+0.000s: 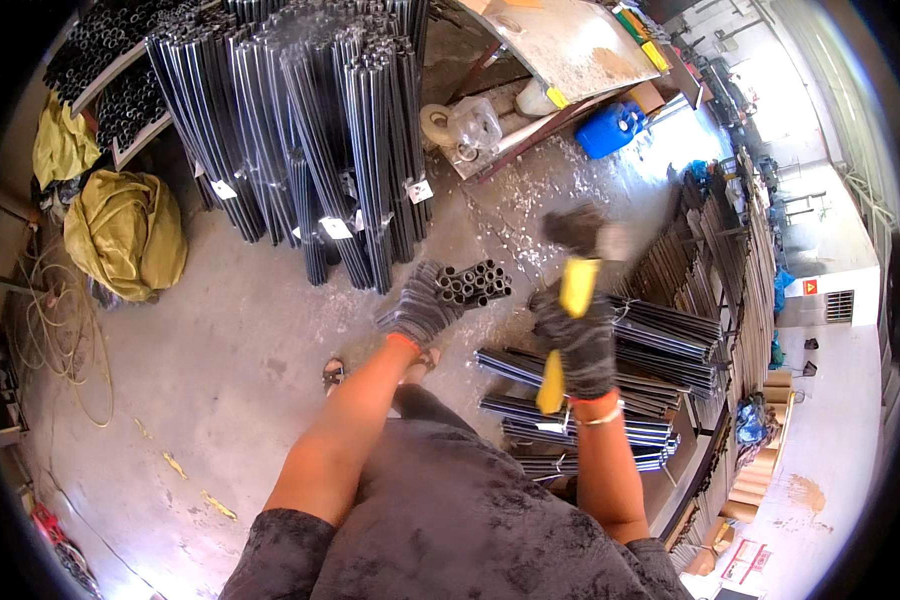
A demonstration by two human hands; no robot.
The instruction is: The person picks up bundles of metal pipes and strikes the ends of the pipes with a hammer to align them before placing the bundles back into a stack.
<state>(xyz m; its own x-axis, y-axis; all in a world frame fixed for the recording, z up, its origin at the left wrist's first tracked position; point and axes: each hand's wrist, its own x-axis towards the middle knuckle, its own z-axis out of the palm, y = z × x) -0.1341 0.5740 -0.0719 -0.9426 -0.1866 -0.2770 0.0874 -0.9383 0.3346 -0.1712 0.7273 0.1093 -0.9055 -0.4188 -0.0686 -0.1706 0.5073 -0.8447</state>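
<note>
Mottled grey cloth shirt [470, 510] foremost; right fingers [552, 318] clenching yellow-handled hammer [578, 288] should strike clear of left fingers [434, 284] curled against round black metal tubes [482, 283]

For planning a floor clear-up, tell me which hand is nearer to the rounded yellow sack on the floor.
Left. The left hand, gripping the tube bundle, is to the right of the yellow sack; the right hand, holding the yellow-handled tool, is farther right.

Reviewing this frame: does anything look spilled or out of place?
Yes: pale flecks lie scattered across the floor beyond the tube bundle in the left hand, and yellow scraps lie at lower left. Both look like unswept litter.
</note>
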